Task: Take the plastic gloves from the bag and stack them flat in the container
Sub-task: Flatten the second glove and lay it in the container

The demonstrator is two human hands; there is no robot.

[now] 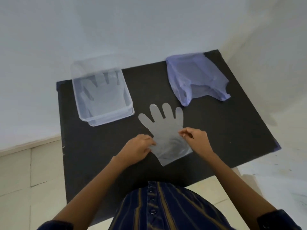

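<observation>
A clear plastic glove [163, 128] lies flat on the black table [216, 130], fingers pointing away from me. My left hand [138, 146] pinches its left edge near the cuff. My right hand [194, 136] pinches its right edge, fingers curled. A clear plastic container [116, 113] stands at the back left with at least one flat glove [101, 92] inside. A pale blue plastic bag [196, 77] lies crumpled at the back right, its opening facing me.
The black table stands against a white wall, with pale floor tiles [25, 171] to its left. The table's right edge [274, 143] runs diagonally. My striped shirt [166, 209] fills the bottom of the view.
</observation>
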